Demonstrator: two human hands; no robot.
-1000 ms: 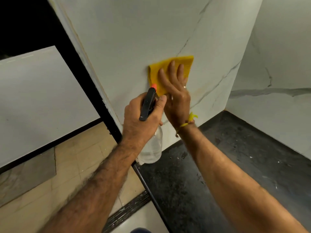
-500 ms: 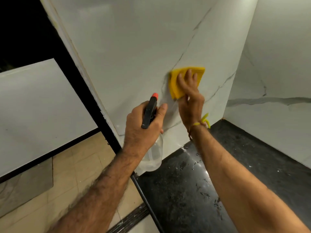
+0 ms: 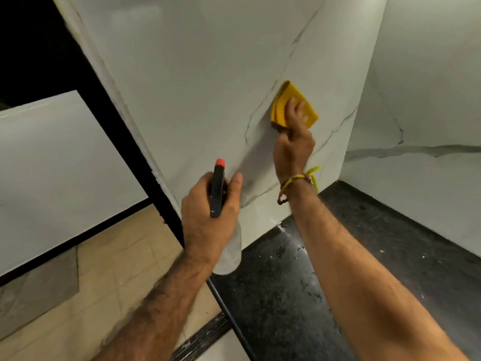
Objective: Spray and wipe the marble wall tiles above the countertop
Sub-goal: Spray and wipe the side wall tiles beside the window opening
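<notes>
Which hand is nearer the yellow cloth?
Right. The right hand presses the yellow cloth against the wall; the left hand holds the spray bottle lower left, apart.

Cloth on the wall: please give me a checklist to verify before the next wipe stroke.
1. Cloth flat against wall: ok.
2. Right hand fingers pressing cloth: ok.
3. Left hand gripping bottle: ok.
4. Nozzle aimed at wall: ok.
5. Liquid left in bottle: cannot tell.
6. Wall wet enough to wipe: cannot tell.
</notes>
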